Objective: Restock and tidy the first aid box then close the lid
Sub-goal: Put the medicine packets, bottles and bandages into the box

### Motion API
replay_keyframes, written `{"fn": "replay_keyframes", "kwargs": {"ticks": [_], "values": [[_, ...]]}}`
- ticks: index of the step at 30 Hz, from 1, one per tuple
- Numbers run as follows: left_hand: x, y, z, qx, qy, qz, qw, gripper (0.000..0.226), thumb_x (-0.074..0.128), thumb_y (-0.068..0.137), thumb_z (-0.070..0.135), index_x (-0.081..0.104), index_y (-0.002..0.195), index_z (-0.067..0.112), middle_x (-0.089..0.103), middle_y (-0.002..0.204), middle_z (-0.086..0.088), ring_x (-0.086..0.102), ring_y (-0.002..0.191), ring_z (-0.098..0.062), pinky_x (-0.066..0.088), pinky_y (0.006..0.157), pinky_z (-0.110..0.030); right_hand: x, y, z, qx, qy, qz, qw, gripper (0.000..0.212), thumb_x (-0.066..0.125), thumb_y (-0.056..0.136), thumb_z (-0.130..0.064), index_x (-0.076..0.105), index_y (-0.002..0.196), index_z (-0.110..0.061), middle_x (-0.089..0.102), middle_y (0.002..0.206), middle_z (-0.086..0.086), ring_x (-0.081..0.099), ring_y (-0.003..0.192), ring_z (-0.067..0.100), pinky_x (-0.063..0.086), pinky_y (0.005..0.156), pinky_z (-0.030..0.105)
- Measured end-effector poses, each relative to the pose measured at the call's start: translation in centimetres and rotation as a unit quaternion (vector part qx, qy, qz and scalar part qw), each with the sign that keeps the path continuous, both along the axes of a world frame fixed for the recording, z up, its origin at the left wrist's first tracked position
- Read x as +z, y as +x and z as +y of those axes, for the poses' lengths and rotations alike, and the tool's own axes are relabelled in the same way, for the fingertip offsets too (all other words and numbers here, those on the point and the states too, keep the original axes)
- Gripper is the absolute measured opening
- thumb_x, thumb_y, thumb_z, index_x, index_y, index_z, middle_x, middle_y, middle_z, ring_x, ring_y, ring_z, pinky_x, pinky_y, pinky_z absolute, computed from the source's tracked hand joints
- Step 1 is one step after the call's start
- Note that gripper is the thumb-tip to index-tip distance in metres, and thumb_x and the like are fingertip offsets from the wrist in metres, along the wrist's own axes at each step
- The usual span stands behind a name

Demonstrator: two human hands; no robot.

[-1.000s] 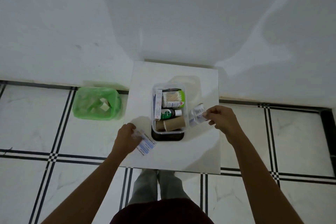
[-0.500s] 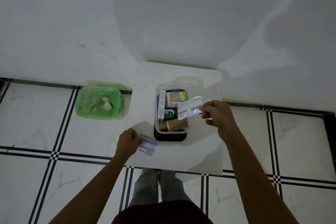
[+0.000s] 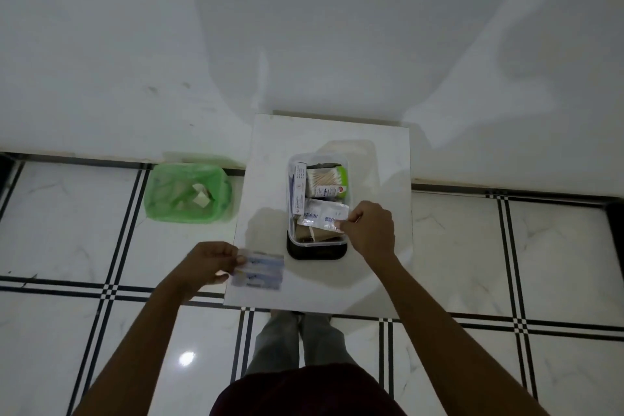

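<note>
A clear plastic first aid box (image 3: pixel 346 239) stands open on a small white table (image 3: pixel 378 152), resting on its black lid (image 3: pixel 316 251). Inside lie a cotton swab pack (image 3: pixel 324 178), a white carton (image 3: pixel 298 186) and a brown bandage roll (image 3: pixel 312 232). My right hand (image 3: pixel 369 228) pinches a white sachet (image 3: pixel 324 213) by its right end, laid across the middle of the box. My left hand (image 3: pixel 211 262) holds a blurred white and blue packet (image 3: pixel 261 271) over the table's front left corner.
A green bin (image 3: pixel 187 192) with paper scraps stands on the tiled floor left of the table. A white wall rises right behind the table. My legs show below the table's front edge.
My right hand has carried the white sachet from beside the box's right wall to inside the box, over the small bottle. My left hand has shifted slightly toward me with its packet.
</note>
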State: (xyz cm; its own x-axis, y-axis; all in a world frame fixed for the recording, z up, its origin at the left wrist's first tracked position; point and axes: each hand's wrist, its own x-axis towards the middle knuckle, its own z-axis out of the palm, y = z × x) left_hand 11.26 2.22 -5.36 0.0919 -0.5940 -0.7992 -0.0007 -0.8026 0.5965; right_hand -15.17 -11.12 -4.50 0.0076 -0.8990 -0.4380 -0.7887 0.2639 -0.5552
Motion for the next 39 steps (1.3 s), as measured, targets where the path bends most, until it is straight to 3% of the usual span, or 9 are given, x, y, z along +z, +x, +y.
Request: {"fn": "replay_keyframes", "kwargs": {"ticks": [7, 12, 17, 24, 26, 29, 32, 35, 39], "values": [[3.3, -5.3, -4.5, 0.135, -0.106, 0.021, 0.985, 0.013, 0.077, 0.073, 0.017, 0.065, 0.073, 0.011, 0.060, 0.056, 0.003, 0.049, 0.049, -0.009, 0.035, 0.047, -0.018, -0.2, -0.9, -1.2, 0.002, -0.037, -0.028, 0.999, 0.022, 0.076, 0.077, -0.027, 0.061, 0.074, -0.011, 0.060, 0.069, -0.001, 0.054, 0.061, 0.013, 0.032, 0.048, 0.019], [2.8, -10.1, -7.8, 0.149, -0.100, -0.034, 0.983, 0.013, 0.078, 0.073, 0.011, 0.068, 0.076, 0.003, 0.064, 0.065, -0.005, 0.050, 0.035, -0.001, 0.038, 0.038, -0.013, 0.1, -2.0, -1.2, -0.032, 0.047, -0.115, 0.992, 0.029, 0.064, 0.087, -0.035, 0.068, 0.085, -0.006, 0.070, 0.075, 0.006, 0.063, 0.066, 0.018, 0.051, 0.063, 0.028], [0.9, -11.9, -8.1, 0.119, -0.111, -0.172, 0.972, 0.019, 0.082, 0.069, 0.022, 0.071, 0.077, 0.009, 0.071, 0.076, -0.007, 0.069, 0.069, -0.016, 0.056, 0.059, -0.021, -0.6, -1.8, -0.1, 0.014, 0.008, -0.119, 0.993, 0.022, 0.075, 0.080, -0.022, 0.063, 0.088, -0.005, 0.063, 0.075, 0.001, 0.057, 0.060, 0.004, 0.044, 0.046, 0.007], [-0.4, -12.8, -6.6, 0.087, -0.204, -0.354, 0.909, 0.040, 0.080, 0.071, 0.020, 0.044, 0.083, 0.010, 0.046, 0.083, -0.004, 0.043, 0.075, -0.014, 0.035, 0.060, -0.012, -2.2, -1.3, 0.9, 0.036, -0.050, -0.084, 0.995, 0.036, 0.079, 0.075, -0.021, 0.045, 0.082, -0.013, 0.055, 0.074, -0.001, 0.058, 0.067, 0.012, 0.041, 0.051, 0.011], [-1.1, -12.2, -6.4, 0.096, -0.161, -0.334, 0.924, 0.042, 0.079, 0.072, 0.027, 0.048, 0.092, 0.008, 0.050, 0.089, -0.006, 0.050, 0.077, -0.018, 0.044, 0.063, -0.024, -2.3, -1.4, 0.6, 0.022, -0.041, -0.091, 0.995, 0.038, 0.080, 0.073, -0.023, 0.046, 0.084, -0.011, 0.054, 0.073, -0.002, 0.055, 0.064, 0.011, 0.039, 0.050, 0.011], [-1.2, -10.8, -6.2, 0.087, -0.098, -0.172, 0.976, 0.042, 0.070, 0.082, 0.027, 0.056, 0.115, 0.005, 0.064, 0.100, -0.011, 0.067, 0.075, -0.022, 0.060, 0.061, -0.034, -1.9, -2.0, -0.3, -0.100, 0.033, -0.172, 0.979, 0.035, 0.078, 0.075, -0.033, 0.055, 0.088, -0.010, 0.060, 0.074, 0.002, 0.058, 0.065, 0.014, 0.051, 0.055, 0.019], [-0.7, -9.8, -6.2, 0.046, -0.117, -0.156, 0.980, 0.021, 0.062, 0.089, 0.018, 0.064, 0.105, 0.004, 0.070, 0.100, -0.013, 0.071, 0.066, -0.024, 0.061, 0.057, -0.033, -2.9, -3.0, -0.7, -0.226, 0.064, -0.174, 0.956, 0.020, 0.068, 0.085, -0.029, 0.062, 0.089, -0.010, 0.066, 0.079, 0.010, 0.064, 0.072, 0.024, 0.058, 0.069, 0.038], [-0.1, -9.4, -6.2, 0.025, -0.148, -0.220, 0.964, 0.012, 0.054, 0.092, 0.011, 0.064, 0.086, 0.010, 0.072, 0.088, -0.013, 0.072, 0.063, -0.026, 0.060, 0.057, -0.029, -5.0, -3.3, -0.5, -0.182, 0.091, -0.086, 0.975, 0.015, 0.069, 0.082, -0.022, 0.063, 0.084, -0.008, 0.066, 0.083, 0.009, 0.063, 0.079, 0.027, 0.054, 0.077, 0.037], [0.1, -9.0, -5.4, 0.027, -0.147, -0.244, 0.958, 0.018, 0.050, 0.094, 0.012, 0.066, 0.086, 0.007, 0.071, 0.081, -0.005, 0.066, 0.048, -0.005, 0.048, 0.046, -0.009, -6.9, -1.6, 0.6, -0.029, 0.107, -0.027, 0.993, 0.039, 0.075, 0.076, -0.027, 0.043, 0.059, -0.012, 0.043, 0.056, 0.000, 0.041, 0.051, 0.014, 0.029, 0.046, 0.024]]}}
